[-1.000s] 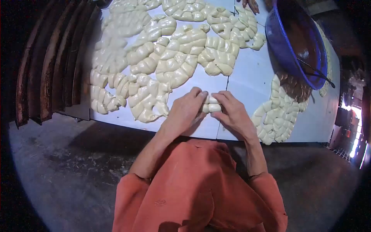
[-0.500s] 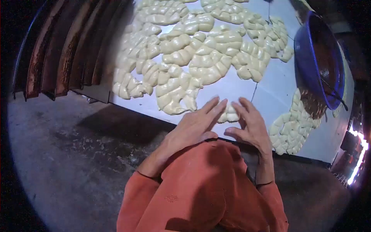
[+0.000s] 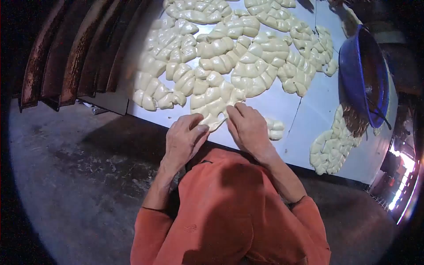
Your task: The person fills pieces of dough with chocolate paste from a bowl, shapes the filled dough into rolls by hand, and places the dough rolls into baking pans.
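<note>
A pale, glossy, scored sheet of what looks like dough (image 3: 212, 97) lies at the front edge of the white table, with a small gap near its lower end. My left hand (image 3: 185, 136) pinches its lower left edge between thumb and fingers. On the other side of the gap, the fingers of my right hand (image 3: 251, 130) are closed on the lower right edge, their tips partly hidden. Beside the right hand sits a small separate piece of dough (image 3: 275, 129).
More dough sheets (image 3: 260, 66) spread across the white table (image 3: 289, 145). A blue basin (image 3: 353, 75) stands tilted at the right, near another dough sheet (image 3: 329, 150). Rusty curved metal bars (image 3: 75, 53) rise at the left, above a grey floor (image 3: 88, 176).
Both hands have moved left from the small piece to the larger dough sheet and taken hold of its lower edge. The small piece now lies uncovered. The view has shifted slightly.
</note>
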The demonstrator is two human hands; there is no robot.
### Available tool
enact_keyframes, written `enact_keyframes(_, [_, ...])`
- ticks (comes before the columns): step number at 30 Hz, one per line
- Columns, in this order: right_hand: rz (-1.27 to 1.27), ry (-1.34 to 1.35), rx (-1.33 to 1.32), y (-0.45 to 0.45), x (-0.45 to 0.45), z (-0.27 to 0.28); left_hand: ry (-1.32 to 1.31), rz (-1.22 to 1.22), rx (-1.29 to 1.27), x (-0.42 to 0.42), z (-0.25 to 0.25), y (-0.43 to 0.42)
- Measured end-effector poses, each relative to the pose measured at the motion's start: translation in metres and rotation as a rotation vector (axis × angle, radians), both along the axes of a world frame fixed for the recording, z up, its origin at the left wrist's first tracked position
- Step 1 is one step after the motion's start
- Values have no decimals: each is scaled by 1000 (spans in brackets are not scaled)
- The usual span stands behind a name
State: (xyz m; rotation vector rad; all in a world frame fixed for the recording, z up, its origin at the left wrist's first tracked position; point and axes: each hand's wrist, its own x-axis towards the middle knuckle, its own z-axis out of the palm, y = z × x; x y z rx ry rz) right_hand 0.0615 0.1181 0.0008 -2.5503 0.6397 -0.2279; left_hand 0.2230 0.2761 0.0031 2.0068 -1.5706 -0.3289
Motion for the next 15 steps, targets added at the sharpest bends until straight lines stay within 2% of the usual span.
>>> enact_keyframes(2, [1, -9, 57, -6, 1, -6, 62, -20, 24, 6, 1, 3])
enact_keyframes(3, [-78, -124, 151, -10, -2, -7, 65, -22, 19, 10, 1, 4])
enact_keyframes(4, [-77, -120, 146, -14, -2, 7, 82, -53, 58, 14, 1, 5])
enact_keyframes(6, [-422, 76, 851, -25, -7, 43, 104, -79, 93, 23, 4, 6])
enact_keyframes(8, [-452, -24, 847, -31, -23, 18, 136, -161, 133, 33, 10, 2])
enact_keyframes(10, [-220, -120, 545, -34, -23, 27, 110, -185, 128, 36, 14, -5])
enact_keyframes(11, [-449, 114, 726, -34, -17, 33, 109, -165, 187, 37, 16, -9])
enact_keyframes(12, [-459, 113, 719, -30, -14, 33, 106, -144, 247, 37, 16, -13])
enact_keyframes(14, [-165, 100, 112, -19, -7, 31, 89, -104, 182, 31, 13, -22])
enact_keyframes(15, [-302, 131, 180, -14, 2, 36, 99, -108, 93, 29, 13, -29])
